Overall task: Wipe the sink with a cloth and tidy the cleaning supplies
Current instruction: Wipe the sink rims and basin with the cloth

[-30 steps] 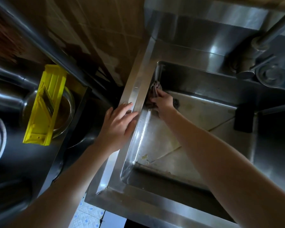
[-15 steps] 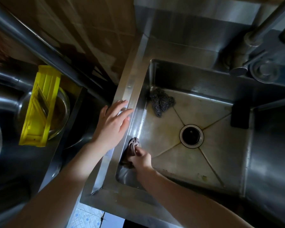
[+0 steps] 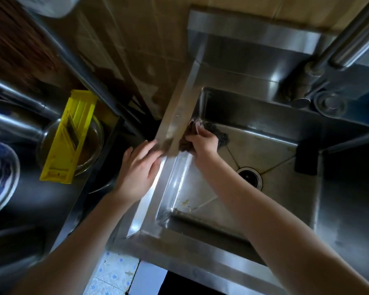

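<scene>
The steel sink [image 3: 179, 107] fills the right half of the head view. My right hand [image 3: 203, 143] is inside the basin, pressing a dark bunched cloth [image 3: 190, 135] against the upper part of the left inner wall. Just behind that hand a dark steel-wool scourer [image 3: 221, 136] lies in the far left corner of the basin floor. My left hand [image 3: 137, 169] rests flat on the sink's left rim, fingers spread and holding nothing. The round drain [image 3: 250, 177] is partly hidden by my right forearm.
A yellow slicer [image 3: 69, 137] lies across a glass bowl [image 3: 94, 143] on the dark counter to the left. A patterned plate [image 3: 0, 177] sits at the far left. The tap [image 3: 320, 81] stands behind the basin. A black block [image 3: 307, 158] leans on the basin's right wall.
My right hand has slid the cloth along the left inner wall from the near end back to the far corner. The left hand stays on the rim.
</scene>
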{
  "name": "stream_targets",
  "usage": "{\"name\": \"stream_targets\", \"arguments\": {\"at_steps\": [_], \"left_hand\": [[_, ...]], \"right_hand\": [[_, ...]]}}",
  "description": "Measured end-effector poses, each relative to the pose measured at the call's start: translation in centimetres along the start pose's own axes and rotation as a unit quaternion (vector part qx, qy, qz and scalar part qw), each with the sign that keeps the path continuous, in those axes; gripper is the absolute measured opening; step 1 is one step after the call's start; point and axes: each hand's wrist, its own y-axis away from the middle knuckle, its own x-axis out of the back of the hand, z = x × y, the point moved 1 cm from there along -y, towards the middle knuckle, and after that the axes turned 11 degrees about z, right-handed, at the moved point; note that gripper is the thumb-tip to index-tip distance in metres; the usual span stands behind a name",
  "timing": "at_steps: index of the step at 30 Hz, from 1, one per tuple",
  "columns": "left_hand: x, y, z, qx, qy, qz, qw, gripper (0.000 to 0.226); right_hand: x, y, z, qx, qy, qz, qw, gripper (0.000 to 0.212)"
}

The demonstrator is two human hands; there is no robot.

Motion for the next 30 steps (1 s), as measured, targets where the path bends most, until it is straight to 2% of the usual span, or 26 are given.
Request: {"name": "stream_targets", "arguments": {"at_steps": [5, 8, 12, 16, 19, 21, 26, 30], "left_hand": [[0.1, 2.3, -0.5, 0.005, 0.005, -0.011, 1.000, 0.032], [0.3, 2.9, -0.5, 0.008, -0.006, -0.012, 1.000, 0.034], [0.1, 2.9, -0.5, 0.011, -0.020, -0.011, 1.000, 0.027], [-0.3, 2.5, -0.3, 0.018, -0.016, -0.017, 1.000, 0.027], [-0.8, 2.1, 0.2, 0.019, -0.008, -0.021, 1.000, 0.027], [-1.1, 1.8, 0.5, 0.012, -0.003, -0.018, 1.000, 0.026], [-1.7, -0.2, 0.6, 0.012, 0.002, -0.016, 1.000, 0.026], [-2.3, -2.3, 0.8, 0.005, 0.014, -0.016, 1.000, 0.029]], "right_hand": [[0.4, -0.4, 0.4, 0.013, -0.003, -0.011, 1.000, 0.053], [1.3, -0.3, 4.8, -0.040, 0.014, -0.015, 0.999, 0.050], [2.7, 1.7, 12.1, -0.107, 0.119, -0.010, 0.987, 0.040], [3.5, 3.6, 15.5, -0.148, 0.168, 0.014, 0.975, 0.037], [3.3, 3.3, 14.8, -0.212, 0.149, 0.009, 0.966, 0.027], [3.0, 2.2, 13.7, -0.226, 0.140, 0.020, 0.964, 0.018], [1.3, -1.3, 9.6, -0.187, 0.116, 0.022, 0.975, 0.022], [-0.3, -4.9, 5.5, -0.132, 0.084, 0.046, 0.987, 0.015]]}}
